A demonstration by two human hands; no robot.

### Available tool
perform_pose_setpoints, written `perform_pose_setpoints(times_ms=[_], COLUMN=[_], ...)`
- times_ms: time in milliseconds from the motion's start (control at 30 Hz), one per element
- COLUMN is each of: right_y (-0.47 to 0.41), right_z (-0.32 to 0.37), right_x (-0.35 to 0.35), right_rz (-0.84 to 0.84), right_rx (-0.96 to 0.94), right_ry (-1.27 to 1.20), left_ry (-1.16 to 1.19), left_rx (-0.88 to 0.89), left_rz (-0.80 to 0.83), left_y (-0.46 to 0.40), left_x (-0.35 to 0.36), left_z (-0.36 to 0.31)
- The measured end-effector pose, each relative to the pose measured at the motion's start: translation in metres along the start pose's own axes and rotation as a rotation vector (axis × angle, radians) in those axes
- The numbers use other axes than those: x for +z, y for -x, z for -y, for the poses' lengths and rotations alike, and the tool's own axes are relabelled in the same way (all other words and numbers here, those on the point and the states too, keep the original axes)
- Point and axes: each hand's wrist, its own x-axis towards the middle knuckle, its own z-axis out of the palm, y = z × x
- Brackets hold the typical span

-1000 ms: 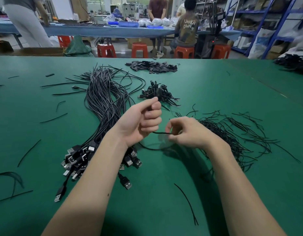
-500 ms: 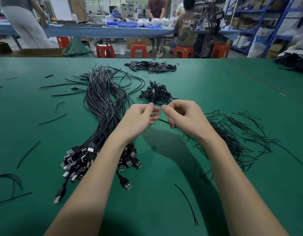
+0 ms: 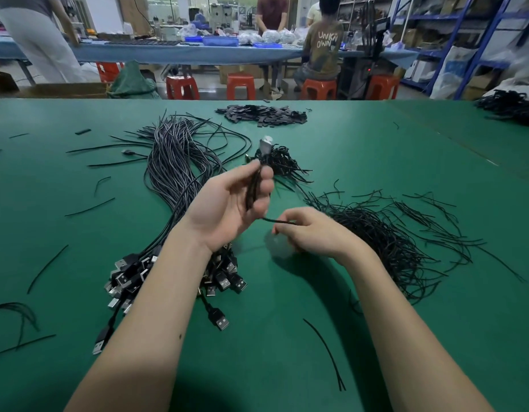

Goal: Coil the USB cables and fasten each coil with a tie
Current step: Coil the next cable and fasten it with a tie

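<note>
My left hand [image 3: 227, 203] is raised above the green table [image 3: 376, 162], fingers closed on a coiled black USB cable [image 3: 253, 188] whose plug end [image 3: 266, 143] sticks up past my fingertips. Just right and lower, my right hand [image 3: 313, 230] pinches a thin black tie [image 3: 276, 221] that runs to the coil. A long bundle of loose USB cables [image 3: 174, 173] lies to the left, with its plugs [image 3: 129, 275] heaped under my left forearm. A pile of ties [image 3: 391, 236] spreads under and beyond my right wrist.
A small heap of tied coils [image 3: 284, 162] lies behind my left hand. Flat black pieces [image 3: 263, 114] sit near the far edge. Stray ties [image 3: 325, 349] are scattered on the mat. People and red stools [image 3: 241, 84] are beyond the table.
My hands have parted: the left rose and turned palm-up with the coil held upright, the right dropped lower, drawing the tie out from the coil.
</note>
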Motion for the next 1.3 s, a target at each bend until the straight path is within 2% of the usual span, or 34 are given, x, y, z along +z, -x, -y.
perform_pose_setpoints(times_ms=[100, 167, 233, 300, 400, 433, 500, 567, 633, 700, 833, 967, 1067, 1200, 1300], right_y=[0.001, 0.003, 0.007, 0.011, 0.013, 0.013, 0.016, 0.020, 0.024, 0.026, 0.028, 0.027, 0.021, 0.009, 0.007], right_z=[-0.001, 0.004, 0.015, 0.025, 0.035, 0.039, 0.047, 0.051, 0.049, 0.040, 0.021, 0.004, -0.006, -0.006, 0.000], right_x=[-0.007, -0.011, -0.013, -0.015, -0.019, -0.019, -0.019, -0.014, -0.009, -0.009, -0.024, -0.026, -0.017, -0.022, -0.031], right_rz=[-0.403, -0.615, -0.734, -0.780, -0.713, -0.635, -0.343, 0.003, 0.208, 0.305, 0.453, 0.502, 0.392, 0.137, -0.024], right_rx=[-0.040, -0.097, -0.152, -0.171, -0.134, -0.120, -0.119, -0.170, -0.188, -0.153, -0.101, 0.042, 0.179, 0.208, 0.183], right_ry=[0.134, 0.170, 0.254, 0.290, 0.089, -0.039, -0.341, -0.512, -0.561, -0.589, -0.592, -0.558, -0.546, -0.850, -0.995], left_ry=[-0.383, -0.600, -0.700, -0.749, -0.718, -0.636, -0.454, -0.314, -0.134, 0.023, 0.079, 0.243, 0.264, -0.096, -0.530], left_rx=[-0.117, -0.214, -0.239, -0.172, 0.004, 0.055, 0.120, 0.138, 0.132, 0.143, 0.120, 0.146, 0.142, -0.041, -0.177], left_rz=[0.076, 0.083, 0.033, -0.082, -0.285, -0.353, -0.413, -0.396, -0.346, -0.294, -0.239, -0.155, -0.124, -0.045, -0.025], left_y=[0.003, 0.000, -0.005, -0.011, -0.020, -0.022, -0.024, -0.023, -0.022, -0.020, -0.016, -0.017, -0.012, -0.006, -0.011], left_x=[-0.005, -0.005, -0.002, -0.001, -0.002, -0.002, -0.002, 0.002, 0.005, 0.004, 0.007, 0.011, 0.002, -0.008, -0.009], left_z=[-0.001, 0.001, 0.006, 0.013, 0.022, 0.023, 0.024, 0.023, 0.020, 0.017, 0.021, 0.019, 0.009, 0.009, 0.016])
